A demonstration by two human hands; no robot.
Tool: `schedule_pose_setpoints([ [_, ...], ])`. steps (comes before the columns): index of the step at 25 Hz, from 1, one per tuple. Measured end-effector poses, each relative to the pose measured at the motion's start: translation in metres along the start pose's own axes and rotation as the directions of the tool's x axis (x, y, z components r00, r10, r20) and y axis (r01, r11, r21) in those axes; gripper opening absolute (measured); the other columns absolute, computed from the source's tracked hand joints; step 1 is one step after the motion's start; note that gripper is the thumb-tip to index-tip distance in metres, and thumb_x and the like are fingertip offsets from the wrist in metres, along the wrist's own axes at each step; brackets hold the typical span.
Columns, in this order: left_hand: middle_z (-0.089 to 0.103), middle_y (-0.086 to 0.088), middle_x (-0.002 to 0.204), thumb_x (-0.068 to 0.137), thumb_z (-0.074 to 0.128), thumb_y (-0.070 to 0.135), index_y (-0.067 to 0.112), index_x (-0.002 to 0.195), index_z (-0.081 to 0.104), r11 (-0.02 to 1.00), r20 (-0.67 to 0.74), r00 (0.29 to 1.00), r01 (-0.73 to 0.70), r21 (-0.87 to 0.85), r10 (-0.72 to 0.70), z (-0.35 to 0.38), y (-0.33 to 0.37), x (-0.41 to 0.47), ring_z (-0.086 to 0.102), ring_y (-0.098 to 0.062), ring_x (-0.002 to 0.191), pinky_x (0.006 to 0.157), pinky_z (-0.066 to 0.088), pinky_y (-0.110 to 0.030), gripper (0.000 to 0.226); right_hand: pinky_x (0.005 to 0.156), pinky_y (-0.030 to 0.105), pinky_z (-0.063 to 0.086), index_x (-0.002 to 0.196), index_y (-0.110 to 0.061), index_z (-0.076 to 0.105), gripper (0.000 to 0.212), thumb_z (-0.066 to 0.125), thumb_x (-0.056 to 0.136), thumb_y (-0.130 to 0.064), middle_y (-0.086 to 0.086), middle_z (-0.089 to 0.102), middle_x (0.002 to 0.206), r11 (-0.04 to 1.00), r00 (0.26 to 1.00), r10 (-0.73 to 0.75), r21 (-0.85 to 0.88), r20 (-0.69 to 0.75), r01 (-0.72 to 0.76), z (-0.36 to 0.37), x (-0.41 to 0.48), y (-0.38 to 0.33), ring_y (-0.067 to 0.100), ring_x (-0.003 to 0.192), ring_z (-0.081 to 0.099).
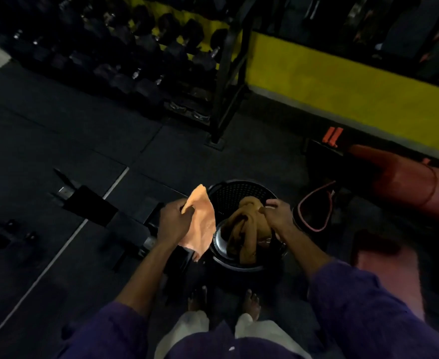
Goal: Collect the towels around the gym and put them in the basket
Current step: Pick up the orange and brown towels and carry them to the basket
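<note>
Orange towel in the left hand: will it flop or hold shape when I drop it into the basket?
Likely floppy: the orange towel hangs in folds where the left hand pinches it. Probably light, since that pinch alone carries it. It may drape over the basket rim rather than sink, as the brown towels gripped by the right hand pile high.

Light orange towel [200,221] hangs beside black basket [239,193] holding brown towel [244,229].

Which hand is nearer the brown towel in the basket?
Right. The right hand grips the brown towel over the basket; the left hand is off to its left, holding an orange towel.
</note>
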State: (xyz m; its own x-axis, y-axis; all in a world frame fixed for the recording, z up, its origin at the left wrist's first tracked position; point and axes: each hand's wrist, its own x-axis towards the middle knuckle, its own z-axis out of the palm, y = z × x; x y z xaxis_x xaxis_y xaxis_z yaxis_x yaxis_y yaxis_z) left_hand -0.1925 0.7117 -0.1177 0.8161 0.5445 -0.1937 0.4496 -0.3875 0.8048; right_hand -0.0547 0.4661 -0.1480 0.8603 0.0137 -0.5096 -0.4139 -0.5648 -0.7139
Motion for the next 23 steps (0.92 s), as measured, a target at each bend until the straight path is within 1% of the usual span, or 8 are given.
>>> schedule_pose_setpoints([
  [8,0.070,-0.008,0.078,0.090,0.060,0.014,0.011,0.086,0.071,0.996,0.119,0.993,0.032,-0.083,-0.022,0.043,0.012,0.021,0.064,-0.020,0.072,0.064,0.046,-0.032,0.012,0.057,0.027,0.048,0.107,-0.009,0.069,0.018,0.072,0.092,-0.019,0.008,0.070,0.085,0.968,0.978,0.187,0.154,0.089,-0.199,0.007,-0.043,0.074,0.017,0.070,0.062],
  [10,0.074,-0.007,0.097,0.090,0.064,0.017,0.013,0.105,0.072,0.998,0.180,0.983,0.039,-0.047,-0.030,0.056,0.016,0.030,0.068,-0.024,0.091,0.072,0.047,-0.029,0.018,0.054,0.023,0.046,0.107,-0.009,0.068,0.019,0.073,0.092,-0.019,0.008,0.070,0.084,0.964,0.974,0.208,0.153,0.086,-0.219,0.002,-0.047,0.082,0.015,0.066,0.063],
  [12,0.066,-0.009,0.127,0.089,0.070,0.023,0.010,0.137,0.056,0.996,0.282,0.956,0.070,0.046,-0.080,0.067,0.018,0.037,0.061,-0.030,0.118,0.091,0.046,-0.031,0.052,0.054,0.022,0.048,0.105,-0.012,0.068,0.017,0.074,0.091,-0.019,0.007,0.071,0.086,0.957,0.972,0.218,0.176,0.089,-0.231,-0.003,-0.050,0.085,0.014,0.067,0.064],
  [14,0.060,-0.015,0.137,0.089,0.071,0.027,0.005,0.143,0.049,0.988,0.329,0.932,0.139,0.072,-0.155,0.078,0.014,0.042,0.056,-0.033,0.126,0.103,0.046,-0.039,0.062,0.052,0.022,0.047,0.103,-0.015,0.067,0.015,0.073,0.091,-0.020,0.005,0.070,0.081,0.950,0.972,0.220,0.206,0.085,-0.233,-0.007,-0.049,0.082,0.013,0.065,0.063],
  [16,0.063,-0.023,0.129,0.091,0.067,0.027,-0.002,0.132,0.056,0.965,0.322,0.916,0.259,-0.024,-0.238,0.085,0.005,0.044,0.059,-0.038,0.120,0.100,0.049,-0.048,0.051,0.053,0.024,0.046,0.103,-0.014,0.067,0.013,0.071,0.093,-0.021,0.005,0.069,0.078,0.947,0.973,0.219,0.224,0.071,-0.230,-0.007,-0.047,0.076,0.014,0.066,0.062],
  [18,0.071,-0.021,0.102,0.094,0.065,0.024,-0.003,0.119,0.065,0.894,0.329,0.877,0.417,-0.164,-0.349,0.084,-0.001,0.040,0.068,-0.033,0.093,0.079,0.055,-0.039,0.036,0.054,0.025,0.045,0.106,-0.012,0.069,0.013,0.068,0.095,-0.020,0.006,0.069,0.082,0.940,0.972,0.224,0.245,0.074,-0.236,-0.003,-0.046,0.069,0.015,0.067,0.062],
  [20,0.065,-0.011,0.085,0.096,0.061,0.019,0.002,0.105,0.068,0.785,0.367,0.818,0.552,-0.281,-0.444,0.079,-0.006,0.030,0.059,-0.020,0.068,0.060,0.046,-0.030,0.021,0.054,0.023,0.045,0.110,-0.011,0.070,0.016,0.063,0.097,-0.018,0.007,0.069,0.088,0.927,0.965,0.243,0.271,0.098,-0.260,0.002,-0.048,0.062,0.014,0.067,0.062],
  [23,0.065,-0.010,0.088,0.098,0.058,0.020,0.011,0.095,0.065,0.671,0.397,0.755,0.650,-0.356,-0.522,0.075,-0.020,0.016,0.058,-0.018,0.069,0.061,0.043,-0.029,0.012,0.057,0.024,0.048,0.109,-0.016,0.070,0.015,0.060,0.099,-0.021,0.005,0.070,0.097,0.882,0.954,0.273,0.364,0.126,-0.301,0.006,-0.056,0.056,0.014,0.075,0.065],
])
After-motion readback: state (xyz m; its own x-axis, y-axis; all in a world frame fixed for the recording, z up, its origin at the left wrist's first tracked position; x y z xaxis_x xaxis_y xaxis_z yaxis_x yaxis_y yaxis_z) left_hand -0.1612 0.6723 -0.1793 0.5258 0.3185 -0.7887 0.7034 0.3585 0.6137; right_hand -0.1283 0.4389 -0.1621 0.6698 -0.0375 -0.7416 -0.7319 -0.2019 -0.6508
